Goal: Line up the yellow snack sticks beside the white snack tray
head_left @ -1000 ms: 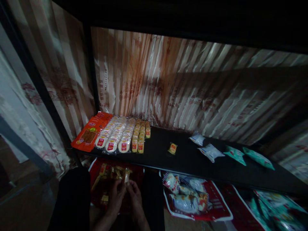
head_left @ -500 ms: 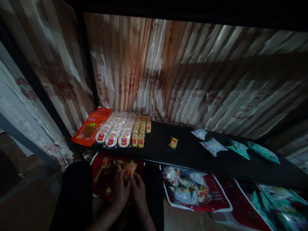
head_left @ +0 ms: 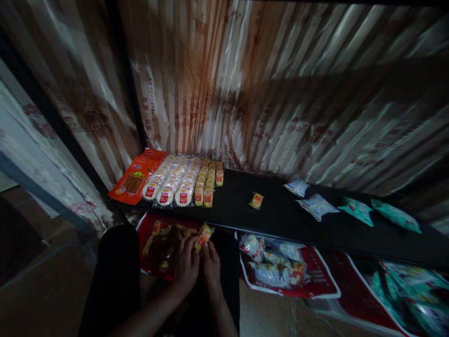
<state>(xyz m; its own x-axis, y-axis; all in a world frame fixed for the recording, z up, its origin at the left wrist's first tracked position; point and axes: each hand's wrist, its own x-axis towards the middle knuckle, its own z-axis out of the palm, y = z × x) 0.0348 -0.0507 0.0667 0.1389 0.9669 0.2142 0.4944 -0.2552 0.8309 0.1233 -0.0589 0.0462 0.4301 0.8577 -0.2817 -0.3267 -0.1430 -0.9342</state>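
Note:
Between my fingertips is a small yellow wrapped snack (head_left: 203, 236) with a red and orange label. My left hand (head_left: 186, 263) grips it from the left, and my right hand (head_left: 211, 267) pinches its lower right end. Both hands are just in front of the shelf edge, over a red basket (head_left: 143, 224) holding more yellow packets. On the black shelf (head_left: 234, 206) stand rows of the same yellow snacks (head_left: 208, 182), beside rows of round white wrapped crackers (head_left: 171, 180). A single yellow snack (head_left: 257, 201) lies apart to the right.
An orange snack bag (head_left: 135, 180) lies at the shelf's left end. White packets (head_left: 317, 206) and green packets (head_left: 356, 210) lie farther right. Below stand a red basket (head_left: 324, 274) of striped packets and another holding green bags (head_left: 414, 290). A striped curtain (head_left: 245, 93) hangs behind.
My hands have lifted the yellow snack slightly and moved it right, with its label now turned toward me. The view has tilted a little; the shelf's contents look the same.

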